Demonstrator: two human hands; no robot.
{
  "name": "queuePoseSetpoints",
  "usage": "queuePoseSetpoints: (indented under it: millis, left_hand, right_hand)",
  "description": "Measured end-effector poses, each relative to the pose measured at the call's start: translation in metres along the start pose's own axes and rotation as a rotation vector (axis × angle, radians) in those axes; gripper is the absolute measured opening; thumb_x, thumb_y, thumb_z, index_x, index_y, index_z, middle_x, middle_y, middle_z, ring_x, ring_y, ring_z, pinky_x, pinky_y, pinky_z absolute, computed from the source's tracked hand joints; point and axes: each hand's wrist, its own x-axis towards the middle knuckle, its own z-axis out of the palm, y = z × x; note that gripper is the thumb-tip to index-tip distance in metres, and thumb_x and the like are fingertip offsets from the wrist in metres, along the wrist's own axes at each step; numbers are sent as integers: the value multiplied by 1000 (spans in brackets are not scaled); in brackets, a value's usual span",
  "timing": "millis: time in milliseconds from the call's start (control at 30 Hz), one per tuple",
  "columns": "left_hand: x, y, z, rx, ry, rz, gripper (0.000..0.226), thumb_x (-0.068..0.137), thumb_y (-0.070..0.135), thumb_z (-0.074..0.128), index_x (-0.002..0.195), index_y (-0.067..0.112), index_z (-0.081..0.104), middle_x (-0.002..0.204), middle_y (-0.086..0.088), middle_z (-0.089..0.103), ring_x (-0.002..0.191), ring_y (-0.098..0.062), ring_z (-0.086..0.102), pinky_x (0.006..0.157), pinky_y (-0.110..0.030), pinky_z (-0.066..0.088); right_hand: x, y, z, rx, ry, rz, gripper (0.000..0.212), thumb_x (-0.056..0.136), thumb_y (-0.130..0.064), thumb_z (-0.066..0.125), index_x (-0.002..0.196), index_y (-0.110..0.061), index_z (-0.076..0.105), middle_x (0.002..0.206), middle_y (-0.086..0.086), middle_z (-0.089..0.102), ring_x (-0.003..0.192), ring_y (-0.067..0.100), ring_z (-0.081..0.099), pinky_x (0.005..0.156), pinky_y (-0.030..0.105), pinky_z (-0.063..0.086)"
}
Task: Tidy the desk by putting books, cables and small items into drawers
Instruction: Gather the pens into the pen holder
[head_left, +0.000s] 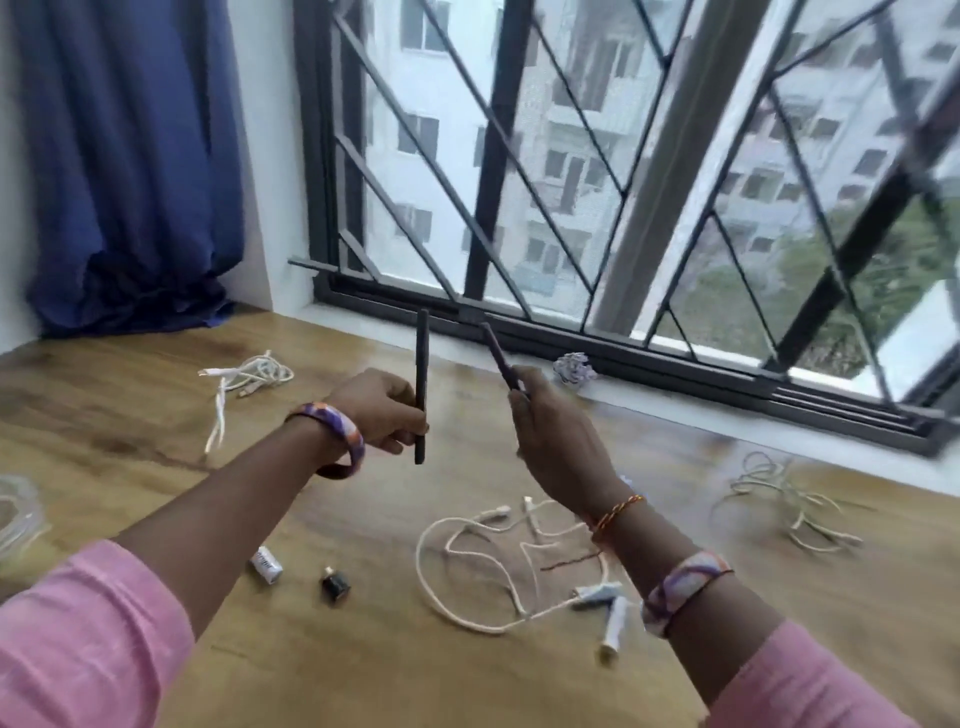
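While each hand grips a slim dark pen, left hand (382, 410) on the upright pen (421, 387), right hand (558, 436) on the tilted pen (500, 358), fingers curled round both, gathering small items seems underway; next they need a drawer, none in view, and white cables (483, 566) remain on the wooden surface (363, 665).

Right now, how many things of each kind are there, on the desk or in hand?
Pens, in hand: 2
White cables: 4
Battery: 1
Black plug: 1
Crumpled paper: 1
Total: 9
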Motion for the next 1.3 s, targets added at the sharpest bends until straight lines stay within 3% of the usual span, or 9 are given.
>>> queuePoseSetpoints:
  millis: [133,300,433,567,667,733,967,1133,1300]
  left_hand:
    - [11,52,68,30,-115,138,23,75,-10,65,70,9,53,65,-9,60,42,-6,60,49,-21,54]
    - [14,119,172,29,-296,278,26,74,-13,65,71,8,51,60,-11,59,40,-9,59,47,-25,54]
    - [2,175,266,-47,-457,346,16,83,-2,63,75,8,54,61,-9,59,37,-5,56,43,-20,51]
    - [-19,223,354,-100,-536,445,8,82,-1,65,81,3,57,64,-10,55,42,-10,53,45,-17,50]
    - [-36,258,416,-116,-526,543,16,78,-4,68,71,7,58,64,-13,59,48,-14,58,56,-26,55]
    - [-46,278,454,-133,-518,584,19,75,-6,68,68,8,58,63,-13,60,55,-21,59,67,-35,56]
    - [-50,308,545,64,-413,678,11,72,1,69,74,11,65,81,-14,67,84,-30,68,81,-37,55]
    - [-40,309,569,236,-382,671,10,75,4,66,81,12,66,74,-5,60,75,-22,62,73,-25,51]
    - [-32,297,571,238,-441,623,16,73,8,72,88,9,66,84,-11,69,78,-26,67,77,-39,57]
  right_hand:
    - [-24,44,-69,-119,8,113,22,87,-9,54,106,-5,63,91,19,66,89,36,57,73,39,45]
    - [-74,100,-166,-228,-41,348,33,73,8,49,101,3,66,93,20,59,97,32,52,82,32,40]
    - [-126,135,-252,-281,158,498,30,72,4,61,98,-6,71,91,12,69,83,22,62,85,35,49]
    - [-176,171,-328,-350,341,609,13,69,-4,72,81,-9,74,82,6,72,77,14,65,77,18,48]
    - [-209,197,-375,-394,449,697,15,73,-3,70,87,-7,75,84,9,73,72,10,61,68,7,41]
    - [-225,216,-400,-413,464,733,18,75,-2,68,91,-5,74,85,12,72,72,13,60,71,12,41]
    - [-235,288,-428,-501,309,735,18,78,-3,66,95,-4,72,95,13,70,85,20,65,76,17,44]
    - [-224,325,-417,-482,217,709,17,79,-3,65,94,-5,72,97,13,69,88,25,66,82,28,53]
    - [-215,341,-400,-463,122,718,22,79,-4,65,100,-7,69,103,14,67,90,26,64,83,32,53]
